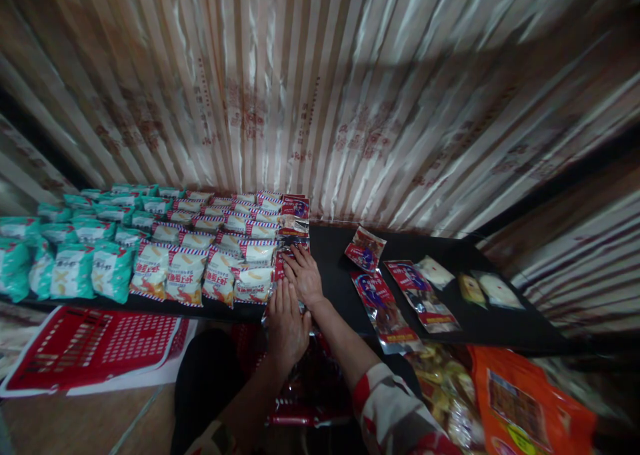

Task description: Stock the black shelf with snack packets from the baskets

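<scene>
My left hand (pixel 289 325) lies flat, fingers stretched out, on the near end of a red snack packet (pixel 279 266) at the right end of the rows. Just beyond it, my right hand (pixel 304 276) rests palm down on the same column, its fingers also extended. Both hands cover much of the packet, and neither is closed around anything. Behind them, another red packet (pixel 295 207) continues the column. White snack bags with striped edges (pixel 219 273) stand directly to the left.
Teal snack bags (pixel 73 270) fill the black table's (pixel 327 255) left end. Rightward lie loose red packets (pixel 384 308) and small pale packets (pixel 500 290). Below are a red basket (pixel 100 348), another basket (pixel 310 418) between the legs and an orange bag (pixel 525 402). A curtain (pixel 310 95) hangs behind.
</scene>
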`<state>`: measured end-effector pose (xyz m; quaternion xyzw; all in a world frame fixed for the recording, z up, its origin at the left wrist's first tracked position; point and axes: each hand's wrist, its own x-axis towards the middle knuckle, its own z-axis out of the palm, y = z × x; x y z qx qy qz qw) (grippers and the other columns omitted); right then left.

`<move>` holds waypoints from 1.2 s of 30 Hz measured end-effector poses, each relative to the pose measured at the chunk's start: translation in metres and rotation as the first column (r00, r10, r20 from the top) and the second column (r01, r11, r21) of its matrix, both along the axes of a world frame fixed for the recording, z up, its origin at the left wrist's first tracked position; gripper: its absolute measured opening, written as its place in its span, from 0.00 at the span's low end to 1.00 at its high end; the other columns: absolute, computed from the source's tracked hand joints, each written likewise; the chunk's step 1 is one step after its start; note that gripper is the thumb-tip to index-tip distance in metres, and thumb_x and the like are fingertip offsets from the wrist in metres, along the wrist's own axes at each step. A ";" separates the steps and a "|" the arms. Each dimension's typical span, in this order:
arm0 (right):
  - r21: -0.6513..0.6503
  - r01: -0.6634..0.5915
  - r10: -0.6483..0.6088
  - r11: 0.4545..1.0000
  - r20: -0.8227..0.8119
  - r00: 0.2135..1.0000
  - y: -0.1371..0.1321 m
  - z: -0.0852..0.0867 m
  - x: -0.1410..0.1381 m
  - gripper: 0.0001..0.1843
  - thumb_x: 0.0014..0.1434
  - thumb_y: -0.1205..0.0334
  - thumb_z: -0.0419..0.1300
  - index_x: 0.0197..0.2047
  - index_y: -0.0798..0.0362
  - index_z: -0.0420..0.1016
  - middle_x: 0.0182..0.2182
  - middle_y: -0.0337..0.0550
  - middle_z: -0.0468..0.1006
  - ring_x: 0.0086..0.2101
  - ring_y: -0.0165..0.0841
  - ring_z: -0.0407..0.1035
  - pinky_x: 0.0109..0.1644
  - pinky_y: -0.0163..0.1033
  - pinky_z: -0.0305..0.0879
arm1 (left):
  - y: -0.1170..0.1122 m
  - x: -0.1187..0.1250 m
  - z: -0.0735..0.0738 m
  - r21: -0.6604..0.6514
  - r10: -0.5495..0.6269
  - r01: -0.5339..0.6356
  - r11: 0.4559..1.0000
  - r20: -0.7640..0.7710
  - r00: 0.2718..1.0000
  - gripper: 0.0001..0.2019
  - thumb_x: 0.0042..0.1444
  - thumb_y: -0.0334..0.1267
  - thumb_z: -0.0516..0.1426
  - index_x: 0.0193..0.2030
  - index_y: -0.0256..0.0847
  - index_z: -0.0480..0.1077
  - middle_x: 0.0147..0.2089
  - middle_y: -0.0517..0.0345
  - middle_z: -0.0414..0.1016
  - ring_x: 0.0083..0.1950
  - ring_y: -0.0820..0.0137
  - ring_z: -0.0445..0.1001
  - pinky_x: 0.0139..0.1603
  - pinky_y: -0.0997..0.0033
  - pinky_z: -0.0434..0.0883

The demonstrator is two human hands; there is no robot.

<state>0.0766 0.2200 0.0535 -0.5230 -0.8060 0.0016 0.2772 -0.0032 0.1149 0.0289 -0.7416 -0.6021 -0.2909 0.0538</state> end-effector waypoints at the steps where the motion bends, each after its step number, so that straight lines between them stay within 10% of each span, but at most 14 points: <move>1: 0.002 0.000 0.000 1.000 -0.002 1.000 0.000 0.000 0.000 0.18 0.64 0.58 0.48 0.54 0.47 0.71 0.60 0.43 0.64 0.62 0.40 0.49 0.62 0.50 0.52 | 0.000 0.000 0.000 0.003 0.001 -0.001 1.000 -0.003 1.000 0.31 0.58 0.38 0.48 0.65 0.21 0.46 0.66 0.29 0.52 0.69 0.50 0.46 0.62 0.46 0.58; 36: 0.035 -0.012 0.011 0.999 0.037 0.999 0.000 0.004 0.000 0.18 0.64 0.59 0.48 0.54 0.50 0.72 0.59 0.48 0.65 0.62 0.42 0.50 0.61 0.52 0.54 | 0.000 0.007 -0.004 0.030 0.093 -0.094 0.995 0.027 0.995 0.28 0.59 0.40 0.48 0.63 0.23 0.53 0.65 0.33 0.56 0.68 0.55 0.50 0.64 0.52 0.57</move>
